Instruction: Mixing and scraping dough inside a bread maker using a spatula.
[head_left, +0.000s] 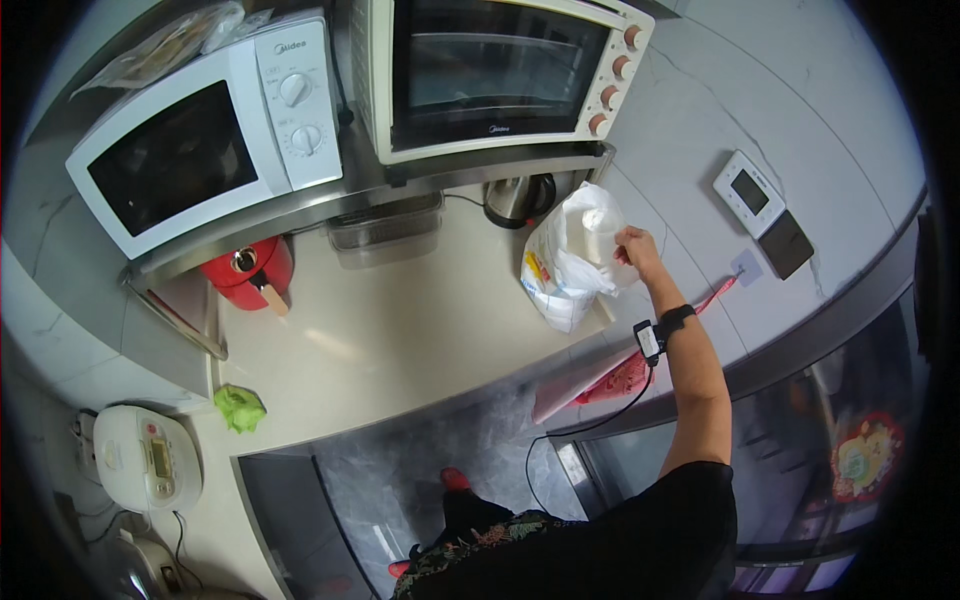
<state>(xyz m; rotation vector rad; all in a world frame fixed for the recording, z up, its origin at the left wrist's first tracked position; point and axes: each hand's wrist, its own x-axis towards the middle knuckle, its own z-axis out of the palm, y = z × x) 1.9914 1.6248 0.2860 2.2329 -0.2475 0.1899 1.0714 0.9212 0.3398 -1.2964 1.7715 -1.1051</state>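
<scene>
My right hand (635, 249) is at the right side of an upright white plastic bag (559, 259), its fingers closed on the bag's opened rim. Inside the bag a whitish item shows, too unclear to name. The bag bears coloured print and stands at the right end of the cream countertop (360, 345). A black strap with a small cabled device sits on my right wrist. My left hand is out of view. On the counter's left corner lies a crumpled green cloth (239, 409).
A microwave (296, 112) and a toaster oven (495, 75) stand on a metal shelf (375, 180). Under it are a red air fryer (251, 274), clear plastic containers (386, 225) and an electric kettle (514, 201). A rice cooker (146, 459) stands at the left; a wall-mounted control panel (750, 195) is right.
</scene>
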